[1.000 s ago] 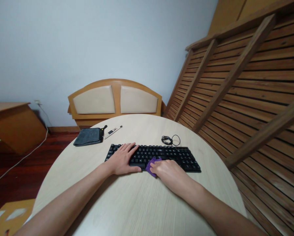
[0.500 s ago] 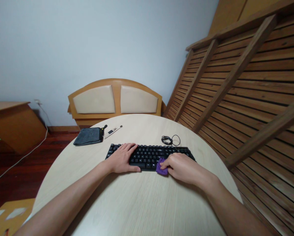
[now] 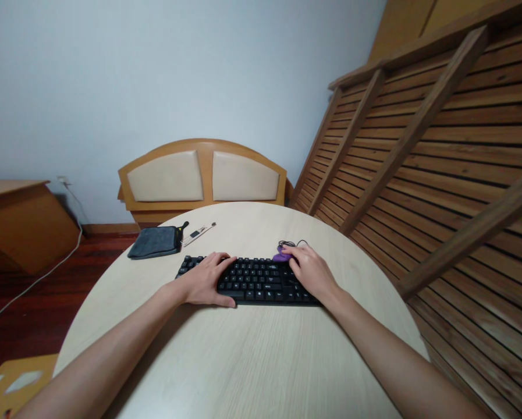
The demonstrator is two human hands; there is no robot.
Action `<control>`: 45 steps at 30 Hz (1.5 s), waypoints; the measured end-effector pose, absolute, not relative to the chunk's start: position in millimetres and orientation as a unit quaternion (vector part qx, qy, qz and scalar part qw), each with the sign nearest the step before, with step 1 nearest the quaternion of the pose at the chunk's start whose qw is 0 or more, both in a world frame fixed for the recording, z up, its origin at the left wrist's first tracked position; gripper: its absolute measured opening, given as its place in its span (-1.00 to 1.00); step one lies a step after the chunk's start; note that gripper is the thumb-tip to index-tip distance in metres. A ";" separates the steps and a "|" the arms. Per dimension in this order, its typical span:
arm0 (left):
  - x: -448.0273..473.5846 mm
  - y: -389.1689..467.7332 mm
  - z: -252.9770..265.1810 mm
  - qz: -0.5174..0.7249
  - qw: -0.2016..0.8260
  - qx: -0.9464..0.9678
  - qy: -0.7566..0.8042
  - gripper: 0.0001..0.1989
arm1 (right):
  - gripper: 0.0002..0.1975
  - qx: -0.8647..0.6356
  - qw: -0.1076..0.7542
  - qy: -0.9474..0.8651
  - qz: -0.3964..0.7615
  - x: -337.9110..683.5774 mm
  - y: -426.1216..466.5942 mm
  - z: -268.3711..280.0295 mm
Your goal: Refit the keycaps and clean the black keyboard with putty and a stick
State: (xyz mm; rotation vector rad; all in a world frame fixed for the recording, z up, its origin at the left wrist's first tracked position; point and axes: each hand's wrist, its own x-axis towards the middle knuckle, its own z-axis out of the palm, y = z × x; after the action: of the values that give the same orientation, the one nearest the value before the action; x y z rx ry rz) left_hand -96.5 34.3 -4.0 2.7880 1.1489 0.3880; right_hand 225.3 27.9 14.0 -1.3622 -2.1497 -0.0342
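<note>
A black keyboard (image 3: 256, 280) lies flat on the pale round table. Across its left end rests my left hand (image 3: 206, 280), fingers stretched over the keys and thumb along the front edge. My right hand (image 3: 311, 269) is closed on a purple cloth (image 3: 281, 255), which sits at the keyboard's back edge, right of the middle. The hand and wrist cover much of the keyboard's right end. Just behind the cloth lies a coiled black cable (image 3: 302, 242), partly hidden by the hand.
On the table's far left are a dark grey cloth (image 3: 156, 242) and a small brush (image 3: 213, 224) beside thin, pale items (image 3: 195, 234). A padded headboard (image 3: 202, 174) stands behind the table (image 3: 243, 361). Wooden slats (image 3: 439, 174) lean along the right side.
My right hand has moved the purple cloth from the keyboard's front edge to its back edge. The keyboard has shifted slightly left, with my left hand still on it.
</note>
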 end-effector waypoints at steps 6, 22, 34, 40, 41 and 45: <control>-95.4 34.3 -4.3 0.117 0.044 0.914 0.385 0.15 | -0.66 -0.452 0.235 -0.860 0.030 217.0 34.8 4.0; -94.7 32.9 -2.1 0.109 0.040 0.915 0.386 0.11 | -0.72 -0.395 0.070 -0.916 0.011 204.6 -15.6 46.5; -94.1 32.7 -2.6 0.112 0.042 0.915 0.385 0.10 | -0.72 -0.424 0.226 -0.876 0.040 205.2 -10.4 40.9; -93.7 32.4 -1.9 0.110 0.041 0.915 0.385 0.11 | -0.73 -0.450 0.258 -0.855 -0.024 184.4 32.0 18.3; -93.6 32.3 -1.6 0.108 0.041 0.916 0.385 0.10 | -0.74 -0.454 0.245 -0.857 -0.018 181.8 36.6 15.5; -93.0 31.7 -0.5 0.106 0.042 0.914 0.390 0.11 | -0.74 -0.481 0.173 -0.859 0.017 177.6 38.8 12.8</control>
State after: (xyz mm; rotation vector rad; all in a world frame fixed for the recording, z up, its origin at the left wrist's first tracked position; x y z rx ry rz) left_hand -93.0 31.7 -0.5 2.7955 1.1942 0.3236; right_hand 177.6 38.8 12.8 -1.3656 -2.4375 0.0478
